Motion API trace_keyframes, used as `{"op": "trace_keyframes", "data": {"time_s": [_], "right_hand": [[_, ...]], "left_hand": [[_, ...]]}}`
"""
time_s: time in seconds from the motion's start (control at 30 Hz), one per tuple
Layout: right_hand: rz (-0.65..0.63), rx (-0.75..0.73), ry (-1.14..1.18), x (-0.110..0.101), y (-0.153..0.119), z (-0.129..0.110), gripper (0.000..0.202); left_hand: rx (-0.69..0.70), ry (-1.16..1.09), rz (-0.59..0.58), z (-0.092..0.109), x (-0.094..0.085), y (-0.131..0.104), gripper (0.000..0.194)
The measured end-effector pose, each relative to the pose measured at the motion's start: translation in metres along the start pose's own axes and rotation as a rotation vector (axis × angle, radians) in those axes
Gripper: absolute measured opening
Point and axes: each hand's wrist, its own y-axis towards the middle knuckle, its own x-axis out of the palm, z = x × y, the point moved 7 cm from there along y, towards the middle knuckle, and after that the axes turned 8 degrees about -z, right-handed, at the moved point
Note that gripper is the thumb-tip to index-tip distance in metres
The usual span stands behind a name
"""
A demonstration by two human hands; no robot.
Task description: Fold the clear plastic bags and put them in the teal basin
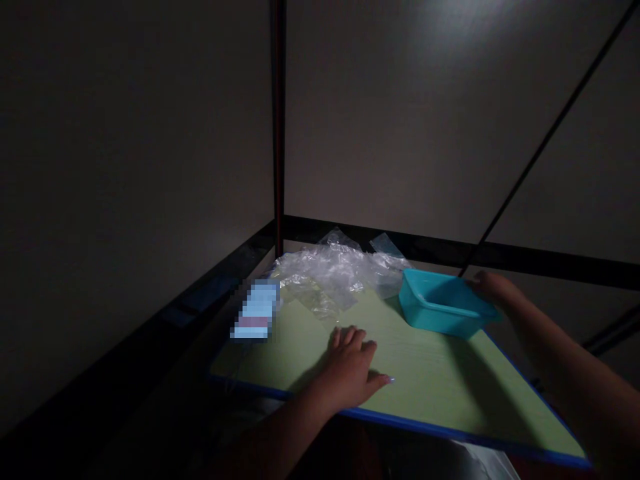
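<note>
My right hand (pixel 493 290) grips the far right rim of a turquoise plastic basin (pixel 445 319), its fingers partly hidden by the wall. The basin sits at the right side of the yellow-green table (pixel 410 380), slightly tilted; whether its base touches the tabletop I cannot tell. No contents show inside it. My left hand (pixel 350 367) rests palm down near the table's front edge, fingers spread and thumb pointing right, with nothing held. Beyond it lies a heap of clear plastic bags (pixel 340 267) along the back of the table.
A blurred-out, bright phone-like screen (pixel 257 310) stands at the table's left edge. Blue trim (pixel 400 421) borders the tabletop. Dark-framed pale walls (pixel 400 133) close in behind and on the left. The room is dim.
</note>
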Motion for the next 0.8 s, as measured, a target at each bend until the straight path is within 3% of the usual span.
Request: {"op": "trace_keyframes", "data": {"time_s": [0.1,0.17,0.23,0.3,0.4,0.47,0.57,0.7,0.8], "right_hand": [[0.056,-0.079,-0.081,-0.017,-0.027,-0.043,0.040],[0.154,-0.262,-0.072,-0.031,-0.057,-0.094,0.040],[0.144,-0.459,0.048,-0.035,-0.089,-0.150,0.034],[0.082,-0.619,0.181,-0.031,-0.120,-0.200,0.030],[-0.026,-0.753,0.283,-0.012,-0.153,-0.253,0.028],[-0.072,-0.756,0.321,0.004,-0.160,-0.268,0.027],[-0.145,-0.722,0.414,0.031,-0.158,-0.269,0.022],[-0.205,-0.663,0.623,0.054,-0.151,-0.252,0.017],[-0.247,-0.616,0.816,0.061,-0.149,-0.244,0.017]], "left_hand": [[-0.072,0.069,-0.043,-0.024,-0.009,0.011,0.065],[-0.225,0.123,-0.046,-0.052,-0.018,0.025,0.067],[-0.409,0.168,-0.046,-0.083,-0.024,0.039,0.070],[-0.590,0.185,-0.057,-0.112,-0.025,0.049,0.074],[-0.655,0.137,-0.004,-0.133,-0.022,0.057,0.075],[-0.622,0.095,0.076,-0.136,-0.023,0.057,0.057],[-0.538,0.078,0.150,-0.131,-0.028,0.054,0.029],[-0.433,0.048,0.234,-0.118,-0.040,0.055,0.027],[-0.234,-0.326,0.411,-0.106,-0.052,0.056,0.021]]}}
